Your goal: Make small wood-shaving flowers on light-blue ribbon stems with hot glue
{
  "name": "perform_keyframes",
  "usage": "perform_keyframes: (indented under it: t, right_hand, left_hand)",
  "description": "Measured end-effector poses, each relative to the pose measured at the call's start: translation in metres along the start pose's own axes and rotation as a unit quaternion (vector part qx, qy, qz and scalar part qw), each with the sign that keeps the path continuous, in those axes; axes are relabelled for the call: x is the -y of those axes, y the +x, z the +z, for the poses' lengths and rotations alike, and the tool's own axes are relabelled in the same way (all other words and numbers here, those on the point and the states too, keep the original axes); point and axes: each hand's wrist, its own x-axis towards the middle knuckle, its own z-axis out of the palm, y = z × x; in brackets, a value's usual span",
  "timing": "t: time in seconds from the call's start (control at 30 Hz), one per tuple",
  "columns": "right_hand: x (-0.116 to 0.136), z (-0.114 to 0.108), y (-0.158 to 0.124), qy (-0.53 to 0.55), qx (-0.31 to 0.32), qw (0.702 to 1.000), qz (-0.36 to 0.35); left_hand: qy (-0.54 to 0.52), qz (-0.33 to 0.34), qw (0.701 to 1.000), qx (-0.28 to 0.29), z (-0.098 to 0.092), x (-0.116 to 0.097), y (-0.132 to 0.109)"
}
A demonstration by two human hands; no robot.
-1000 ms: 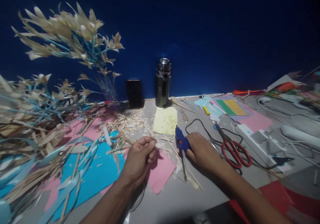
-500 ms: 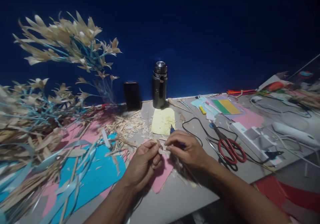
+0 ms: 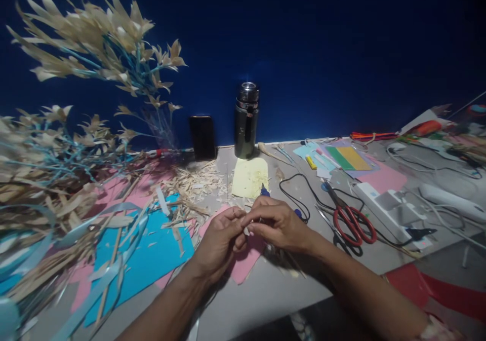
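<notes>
My left hand [image 3: 222, 239] is closed, its thumb and fingers pinched together above a pink sheet [image 3: 246, 265]. Fingertip to fingertip with it, my right hand [image 3: 279, 224] is closed as well. A small pale bit shows where the fingers meet, too small and covered to name. Just beyond my right hand lies a blue tool with a dark pointed tip [image 3: 265, 191], mostly hidden by that hand. Its tip reaches onto a pale yellow sheet [image 3: 245, 176] with specks on it.
Behind stand a dark flask [image 3: 246, 128] and a phone [image 3: 202, 138]. Pale flowers on blue stems [image 3: 140, 62], shavings [image 3: 197, 184] and a blue sheet [image 3: 148, 255] fill the left. Red-handled scissors [image 3: 353, 224], a black cord [image 3: 288, 179] and a power strip [image 3: 383, 212] lie right.
My right fingers have moved left and now meet my left fingertips, where a small gap was before. The view has shifted slightly.
</notes>
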Motion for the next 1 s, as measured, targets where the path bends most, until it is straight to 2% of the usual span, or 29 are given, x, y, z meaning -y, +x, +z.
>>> perform_keyframes:
  t: [0.13,0.23,0.3,0.43,0.5,0.63,0.77,0.87,1.0]
  right_hand:
    - [0.001,0.002,-0.002,-0.067,-0.003,0.997,-0.049]
    - [0.007,0.001,-0.006,-0.076,-0.04,0.994,-0.065]
    - [0.011,-0.001,-0.011,-0.05,-0.085,0.995,-0.017]
    - [0.013,-0.006,-0.022,0.003,-0.158,0.977,0.141]
    - [0.014,-0.009,-0.025,0.005,-0.162,0.974,0.158]
    - [0.022,-0.016,-0.028,-0.016,-0.162,0.976,0.143]
    - [0.035,-0.018,-0.026,-0.066,-0.173,0.978,0.095]
    - [0.037,-0.01,-0.022,-0.155,-0.162,0.973,0.047]
    - [0.03,0.006,-0.019,-0.306,-0.127,0.943,0.02]
  left_hand:
    - [0.012,0.0,1.0,0.006,-0.001,0.002,-0.001]
    - [0.028,0.019,0.999,-0.003,-0.001,0.002,-0.003]
    - [0.066,0.057,0.996,-0.027,-0.001,0.0,-0.004]
    - [0.138,0.13,0.979,-0.078,-0.002,-0.004,-0.006]
    - [0.156,0.142,0.974,-0.083,-0.002,-0.005,-0.007]
    - [0.184,0.13,0.972,-0.068,-0.003,-0.004,-0.006]
    - [0.18,0.097,0.976,-0.073,0.001,-0.003,-0.005]
    - [0.135,0.068,0.985,-0.086,0.005,-0.002,-0.004]
    - [0.101,0.021,0.989,-0.103,0.006,-0.001,-0.004]
